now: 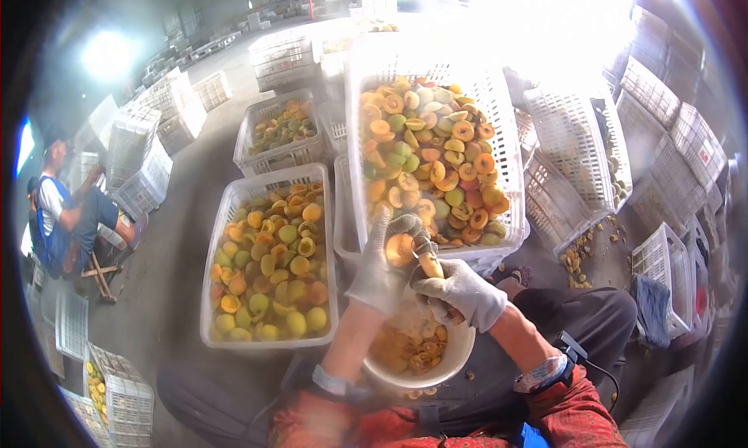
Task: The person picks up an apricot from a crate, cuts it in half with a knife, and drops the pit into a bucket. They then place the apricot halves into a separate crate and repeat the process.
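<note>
Left grey-gloved hand [372, 267]: curled around round orange fruit [400, 250]
Right grey-gloved hand [467, 292]: clenched yellow-handled metal tool [431, 266]
Unclear: where the tool ended, between them

Floor [187, 230]: grey, stretching away from you on the left between the crates.
Near-left crate [206, 304]: just beside you, full of fruit [273, 269]; you cannot see what its base rests on.
Far-left crates [140, 171]: standing in a group on the floor, well apart from you.
Wooden stool [101, 273]: feet on the floor to your left, a seated person [58, 202] above.
Loose pieces [575, 267]: yellow-brown, scattered on your right, near the right-hand crates [555, 191].
</note>
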Demonstrator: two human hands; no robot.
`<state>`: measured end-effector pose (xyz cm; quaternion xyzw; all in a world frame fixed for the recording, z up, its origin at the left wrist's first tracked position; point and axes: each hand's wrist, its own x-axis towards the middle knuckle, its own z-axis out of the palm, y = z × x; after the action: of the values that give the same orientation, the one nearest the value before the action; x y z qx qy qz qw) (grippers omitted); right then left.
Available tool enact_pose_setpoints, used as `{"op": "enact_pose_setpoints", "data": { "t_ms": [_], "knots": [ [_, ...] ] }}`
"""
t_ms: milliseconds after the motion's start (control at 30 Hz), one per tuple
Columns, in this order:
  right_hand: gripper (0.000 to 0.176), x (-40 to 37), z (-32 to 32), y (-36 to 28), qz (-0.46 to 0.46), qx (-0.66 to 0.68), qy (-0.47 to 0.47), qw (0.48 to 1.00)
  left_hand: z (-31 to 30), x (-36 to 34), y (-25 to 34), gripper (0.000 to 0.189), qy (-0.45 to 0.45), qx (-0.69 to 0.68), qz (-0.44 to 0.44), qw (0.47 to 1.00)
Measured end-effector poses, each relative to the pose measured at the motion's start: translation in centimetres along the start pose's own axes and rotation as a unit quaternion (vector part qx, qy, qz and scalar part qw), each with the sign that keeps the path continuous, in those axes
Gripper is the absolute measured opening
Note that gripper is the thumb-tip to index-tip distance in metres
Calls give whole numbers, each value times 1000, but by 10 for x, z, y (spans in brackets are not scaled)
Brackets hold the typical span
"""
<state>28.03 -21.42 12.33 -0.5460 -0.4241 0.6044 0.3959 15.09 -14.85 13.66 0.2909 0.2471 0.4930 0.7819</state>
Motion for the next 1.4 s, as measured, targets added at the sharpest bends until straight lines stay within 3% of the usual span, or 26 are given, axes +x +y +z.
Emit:
{"op": "enact_pose_setpoints", "data": {
  "t_ms": [33, 67, 133, 233, 500, 567, 800, 867, 1000, 1067, 1267, 1400],
  "knots": [
    [16, 3, 0, 10, 0, 3, 3, 1000, 4, 1, 0, 37, 9, -35, -11, 999],
    [16, 8, 0, 26, -101, -117, 88, 984, 6, 2, -1, 37, 19, -71, -21, 997],
    [24, 7, 7, 35, -257, -327, 244, 876, 2, 3, -8, 37, 28, -83, -36, 995],
    [30, 13, 16, 41, -199, -362, 295, 862, -8, 11, -20, 36, 50, -118, -73, 989],
    [32, 9, 34, 28, -189, -377, 311, 852, -14, 11, -24, 35, 71, -99, -74, 990],
    [32, 8, 40, 25, -223, -346, 314, 856, -11, 7, -24, 34, 85, -84, -35, 992],
    [37, 11, 39, 37, -189, -382, 276, 861, -13, 1, -22, 34, 102, -113, 0, 988],
    [39, 0, 44, 22, -232, -413, 261, 841, -17, 2, -24, 36, 90, -81, 47, 992],
    [41, 2, 38, 31, -239, -464, 241, 818, -15, -1, -16, 37, 73, -75, 49, 993],
    [40, 3, 34, 36, -214, -522, 215, 797, -14, 0, -14, 39, 113, -42, 36, 992],
    [43, 7, 24, 46, -193, -485, 151, 839, -20, 4, -22, 41, 128, -70, 1, 989],
    [46, 3, 28, 48, -196, -524, 166, 812, -20, 3, -24, 42, 136, -88, -5, 987]
  ]
}}
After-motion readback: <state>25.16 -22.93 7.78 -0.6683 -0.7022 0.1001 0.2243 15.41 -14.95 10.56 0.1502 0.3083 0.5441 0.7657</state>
